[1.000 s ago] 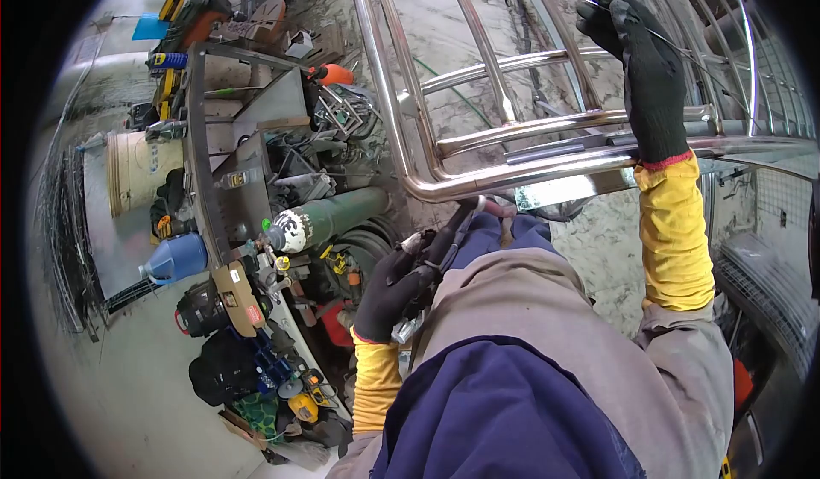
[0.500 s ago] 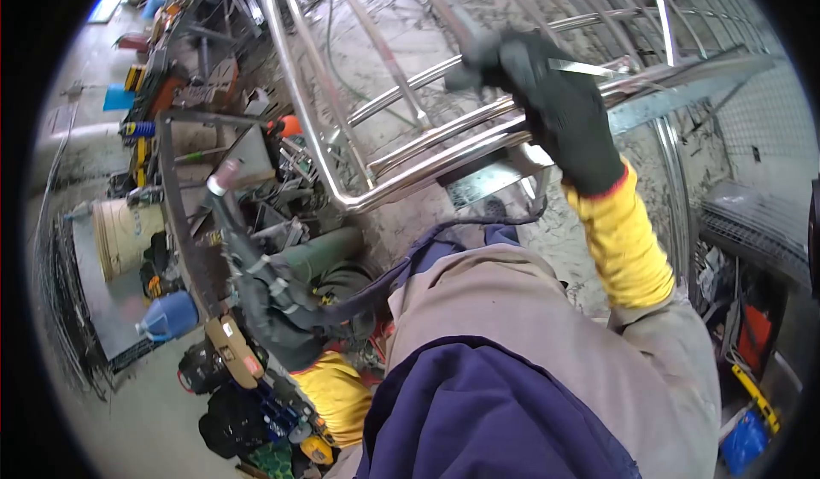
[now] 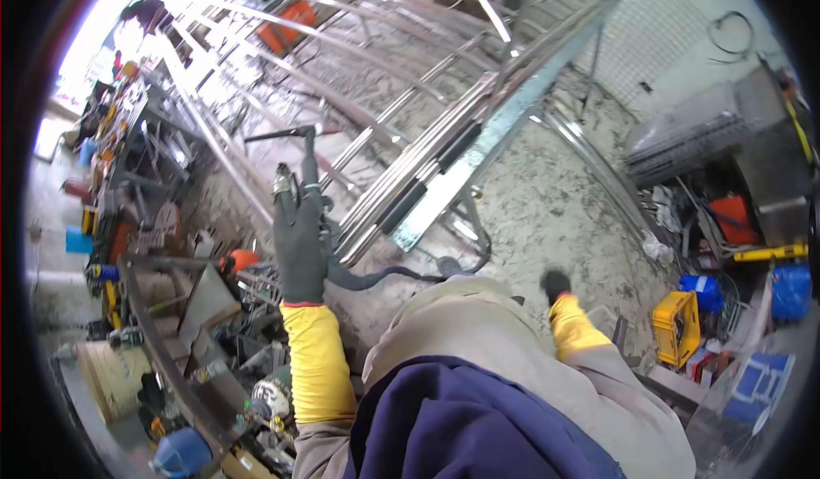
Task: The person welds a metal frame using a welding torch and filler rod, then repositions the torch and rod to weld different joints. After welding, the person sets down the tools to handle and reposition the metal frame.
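Note:
My left hand (image 3: 301, 252), in a black glove with a yellow sleeve, holds a TIG welding torch (image 3: 310, 158). Its fingers lie along the handle, and the torch head points away from me. From the torch, a black hose (image 3: 367, 280) runs past my waist and loops by the metalwork. Beyond the hand lies a shiny metal railing frame (image 3: 410, 150) of tubes and bars, with a flat metal plate (image 3: 444, 197) along its near side. My right hand (image 3: 557, 284), also dark-gloved, hangs low by my right side above the floor, touching nothing I can see; its fingers are indistinct.
A dark metal frame with scrap (image 3: 205, 308) and a blue jug (image 3: 181, 453) stand at left. On the right are a yellow crate (image 3: 676, 329), long metal tubes (image 3: 598, 171) and a wrapped stack (image 3: 683, 141). Another person (image 3: 147, 16) is far back at left.
My view has swung to the right. My right hand has left the railing and dropped to my side. My left hand, with the torch, has moved forward towards the railing.

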Available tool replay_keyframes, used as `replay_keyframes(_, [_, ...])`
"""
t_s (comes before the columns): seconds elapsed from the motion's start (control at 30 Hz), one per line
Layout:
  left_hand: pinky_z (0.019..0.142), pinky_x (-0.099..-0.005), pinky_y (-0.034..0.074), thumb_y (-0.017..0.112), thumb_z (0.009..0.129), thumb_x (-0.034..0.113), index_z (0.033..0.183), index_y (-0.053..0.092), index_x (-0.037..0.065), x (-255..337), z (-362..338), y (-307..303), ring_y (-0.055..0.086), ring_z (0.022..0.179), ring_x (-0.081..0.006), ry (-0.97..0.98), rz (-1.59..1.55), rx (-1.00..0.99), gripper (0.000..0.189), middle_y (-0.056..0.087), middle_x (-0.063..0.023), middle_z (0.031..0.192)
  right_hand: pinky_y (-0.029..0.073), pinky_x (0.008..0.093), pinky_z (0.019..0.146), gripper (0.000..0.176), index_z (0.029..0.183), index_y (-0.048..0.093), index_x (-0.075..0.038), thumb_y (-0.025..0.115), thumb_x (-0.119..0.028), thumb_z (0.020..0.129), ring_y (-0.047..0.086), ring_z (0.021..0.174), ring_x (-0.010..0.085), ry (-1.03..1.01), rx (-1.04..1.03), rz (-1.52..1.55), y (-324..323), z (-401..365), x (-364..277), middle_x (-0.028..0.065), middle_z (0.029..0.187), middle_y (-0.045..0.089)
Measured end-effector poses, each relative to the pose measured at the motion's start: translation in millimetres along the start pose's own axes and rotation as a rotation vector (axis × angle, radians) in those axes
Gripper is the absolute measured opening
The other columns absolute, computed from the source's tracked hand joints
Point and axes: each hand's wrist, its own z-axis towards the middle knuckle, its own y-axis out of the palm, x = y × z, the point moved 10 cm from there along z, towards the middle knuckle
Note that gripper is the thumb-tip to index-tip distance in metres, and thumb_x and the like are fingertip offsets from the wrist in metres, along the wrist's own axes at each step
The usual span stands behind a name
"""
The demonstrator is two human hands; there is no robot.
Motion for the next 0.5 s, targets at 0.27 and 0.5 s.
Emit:
replay_keyframes(0.27, [0.052, -0.025, 0.047, 0.061, 0.108, 0.021, 0.124, 0.06, 0.006, -12.7, -6.2, 4.0, 0.064, 0.065, -0.011, -0.232, -0.383, 0.045, 0.022, 0.07, -0.0065, 0.098, 0.059, 0.0512, 0.091, 0.03, 0.11, 0.08, -0.012, 0.062, -0.034, 0.1, 0.076, 0.106, 0.0392, -0.007, -0.147, 0.031, 44.5, -165.1, -59.1, 0.018, 0.113, 0.079])
replay_keyframes(0.5, [0.055, -0.0285, 0.048, 0.059, 0.106, 0.018, 0.117, 0.058, 0.004, -7.6, -3.8, 6.9, 0.062, 0.066, -0.0131, -0.217, -0.371, 0.013, 0.017, 0.067, -0.0061, 0.096, 0.059, 0.0499, 0.092, 0.031, 0.111, 0.081, -0.011, 0.065, -0.034, 0.098, 0.076, 0.107, 0.0407, -0.238, -0.234, 0.176, 23.9, -162.5, -158.4, 0.0193, 0.115, 0.08])
